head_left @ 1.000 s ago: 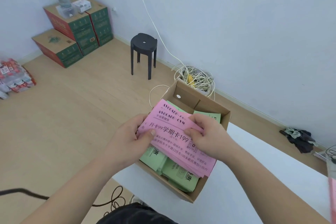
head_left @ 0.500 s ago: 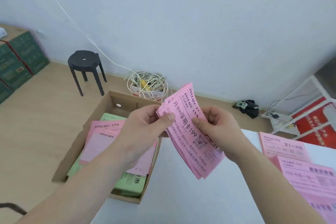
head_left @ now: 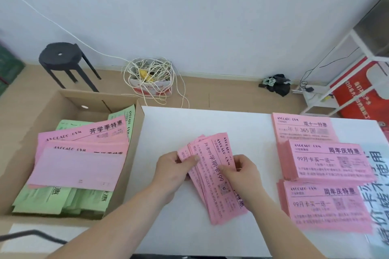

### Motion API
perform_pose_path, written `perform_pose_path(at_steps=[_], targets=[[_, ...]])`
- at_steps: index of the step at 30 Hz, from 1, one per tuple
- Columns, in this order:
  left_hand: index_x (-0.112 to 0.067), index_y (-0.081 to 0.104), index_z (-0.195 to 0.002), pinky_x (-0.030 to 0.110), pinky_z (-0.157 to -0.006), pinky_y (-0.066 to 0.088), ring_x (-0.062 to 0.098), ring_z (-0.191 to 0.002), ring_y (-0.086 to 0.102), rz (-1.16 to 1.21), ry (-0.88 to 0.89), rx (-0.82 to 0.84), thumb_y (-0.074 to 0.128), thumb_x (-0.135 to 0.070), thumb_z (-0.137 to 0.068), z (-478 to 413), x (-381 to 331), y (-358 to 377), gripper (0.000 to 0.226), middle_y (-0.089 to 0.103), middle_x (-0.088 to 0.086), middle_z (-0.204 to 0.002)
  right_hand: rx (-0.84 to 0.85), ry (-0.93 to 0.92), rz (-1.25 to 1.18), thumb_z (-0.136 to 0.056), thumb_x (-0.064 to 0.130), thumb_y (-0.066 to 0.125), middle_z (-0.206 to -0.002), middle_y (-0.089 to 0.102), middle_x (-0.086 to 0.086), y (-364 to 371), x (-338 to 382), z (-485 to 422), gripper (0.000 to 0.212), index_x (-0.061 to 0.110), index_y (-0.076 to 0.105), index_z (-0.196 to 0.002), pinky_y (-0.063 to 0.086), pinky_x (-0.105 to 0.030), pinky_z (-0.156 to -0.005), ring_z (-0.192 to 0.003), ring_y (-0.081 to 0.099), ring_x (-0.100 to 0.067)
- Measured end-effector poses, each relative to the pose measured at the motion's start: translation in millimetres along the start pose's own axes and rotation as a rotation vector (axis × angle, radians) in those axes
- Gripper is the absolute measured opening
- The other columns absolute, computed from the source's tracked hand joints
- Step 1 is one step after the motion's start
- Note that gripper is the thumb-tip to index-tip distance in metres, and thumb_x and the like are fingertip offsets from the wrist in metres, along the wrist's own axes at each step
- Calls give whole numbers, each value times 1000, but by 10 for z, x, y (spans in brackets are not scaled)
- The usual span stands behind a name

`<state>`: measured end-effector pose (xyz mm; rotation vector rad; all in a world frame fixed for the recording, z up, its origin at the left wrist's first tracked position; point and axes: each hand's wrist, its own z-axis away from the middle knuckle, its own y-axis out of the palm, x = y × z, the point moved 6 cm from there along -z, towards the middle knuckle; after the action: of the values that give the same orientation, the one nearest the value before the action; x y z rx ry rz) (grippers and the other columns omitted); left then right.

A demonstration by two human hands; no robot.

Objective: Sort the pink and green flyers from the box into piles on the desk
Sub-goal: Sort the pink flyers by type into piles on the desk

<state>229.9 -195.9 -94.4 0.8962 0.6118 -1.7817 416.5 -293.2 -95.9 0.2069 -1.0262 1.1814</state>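
We found the bundle of pink flyers (head_left: 210, 153) over the middle of the white desk (head_left: 210, 122), gripped by both hands and fanned so that several edges showed at its far left corner. It ran lengthwise away from us, tilted a little to the left. We could not tell whether its near end touched the desktop.

The left hand (head_left: 176, 172) pinched the bundle's left edge, thumb on top and fingers hidden beneath. The right hand (head_left: 242, 174) clamped the right edge, thumb laid across the printed face and fingers curled under. Both bare forearms came in from the bottom edge.

To the left, at the desk's edge, sat the open cardboard box (head_left: 63, 99), with more pink flyers in the box (head_left: 84, 153) lying over green flyers (head_left: 63, 200). One pink sheet lay with a blank face up. To the right three pink piles lay on the desk: a far pile (head_left: 303, 128), a middle pile (head_left: 326, 162) and a near pile (head_left: 324, 206), each overlapping the next.

A sheet with large characters (head_left: 379, 195) was cut off at the right edge and too blurred to read. Beyond the desk stood a black stool (head_left: 63, 57), a tangle of cord (head_left: 149, 75) and a dark cloth (head_left: 277, 84) on the floor.
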Motion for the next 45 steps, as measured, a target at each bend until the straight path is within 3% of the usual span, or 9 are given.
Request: perform_pose_path(at_steps=[8,11,18,27,30,32,35,40,45], targets=[[2,69,-82,31,-63,62,22,-66,73,-117,-69,-133,61,-11,-102,-146,80,-105,25,79,11,-81,-169,43,-87,-95,20,65,-96,72,-2,-114,-86,-51,10,21,57,-101,60,-48,-78,-85,72,-23],[4,58,-70,46,-65,62,25,-61,69,-138,-23,-177,74,-17,-93,-195,50,-221,35,75,21,-79,-165,18,-64,-98,19,63,-92,74,0,-137,-52,-29,11,22,55,-103,61,-48,-77,-82,73,-21],[-8,74,-93,51,-82,63,24,-85,78,-140,22,9,79,-7,-87,-250,31,-221,7,80,5,-90,-47,68,-29,-99,17,62,-93,79,5,-23,30,48,12,26,58,-108,63,-49,-78,-82,77,-18],[-29,68,-103,53,-86,61,23,-89,75,-165,9,-44,55,-5,-86,-346,12,-411,32,78,-3,-92,-27,19,188,-98,20,59,-98,74,2,183,169,14,14,30,63,-106,62,-33,-64,-75,75,-14],[-23,74,-97,49,-85,63,22,-89,76,-232,-28,44,51,-3,-78,-349,-69,-339,36,79,-2,-90,67,-62,396,-92,31,68,-121,63,9,257,217,-50,41,32,58,-132,60,-32,-82,-94,71,-8],[-19,76,-96,45,-84,63,22,-86,77,-248,-65,70,53,-4,-80,-340,-130,-296,32,80,1,-87,73,-134,654,-79,54,77,-139,43,10,303,233,-76,92,30,33,-156,45,-37,-107,-130,46,-12],[-11,76,-100,39,-86,63,21,-86,78,-246,-105,108,57,-11,-92,-343,-184,-248,20,80,4,-88,114,-192,848,-54,79,77,-152,21,5,470,263,-1,148,25,-7,-162,24,-41,-120,-146,17,-20],[-14,72,-105,33,-77,63,21,-88,77,-340,-18,140,64,-12,-94,-344,-256,-178,14,79,5,-96,52,-411,899,-73,66,69,-155,19,5,650,153,85,120,30,-3,-162,21,-38,-117,-143,19,-22],[-20,68,-109,28,-73,57,16,-86,72,-612,69,218,63,-9,-89,-300,-300,-156,23,75,-1,-96,275,-589,921,-73,57,74,-164,6,18,600,47,105,122,43,-9,-161,11,-33,-124,-151,9,-12]])
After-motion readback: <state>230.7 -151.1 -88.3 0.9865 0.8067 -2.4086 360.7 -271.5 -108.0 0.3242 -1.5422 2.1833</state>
